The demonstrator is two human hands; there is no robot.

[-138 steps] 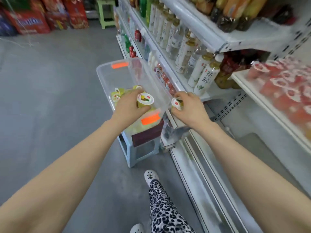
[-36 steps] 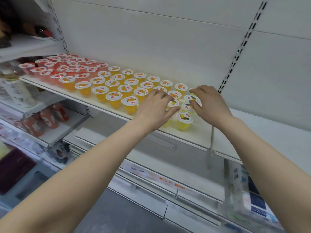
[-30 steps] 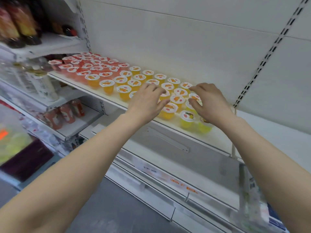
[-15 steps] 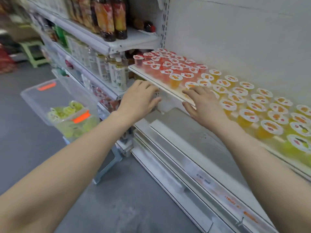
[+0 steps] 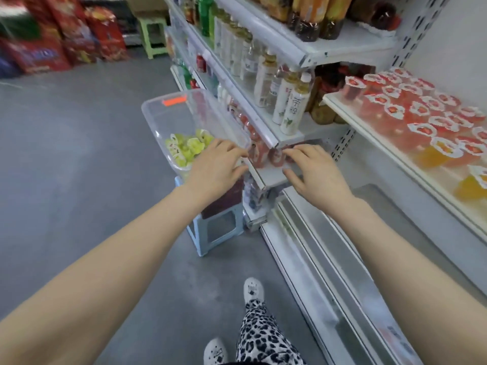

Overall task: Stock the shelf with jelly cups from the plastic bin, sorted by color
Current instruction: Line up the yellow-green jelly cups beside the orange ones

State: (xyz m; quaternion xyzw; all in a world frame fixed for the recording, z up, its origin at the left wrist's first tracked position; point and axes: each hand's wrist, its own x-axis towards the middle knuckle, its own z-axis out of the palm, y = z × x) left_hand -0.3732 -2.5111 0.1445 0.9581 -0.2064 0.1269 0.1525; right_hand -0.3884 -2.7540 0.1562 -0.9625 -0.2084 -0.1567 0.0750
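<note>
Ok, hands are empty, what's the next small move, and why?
Probably dip the left hand into the plastic bin and pick up a green jelly cup: it hovers at the bin's rim, the right hand holds nothing either, and green cups lie inside.

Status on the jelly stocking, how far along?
Done: red cups and some orange cups stand in rows on the shelf. In hand: nothing; left hand and right hand are empty, near the bin. Left: the green cups in the bin.

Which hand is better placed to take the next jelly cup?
Left. The empty left hand hovers beside the green jelly cups in the plastic bin; the right hand is over the lower shelf.
</note>
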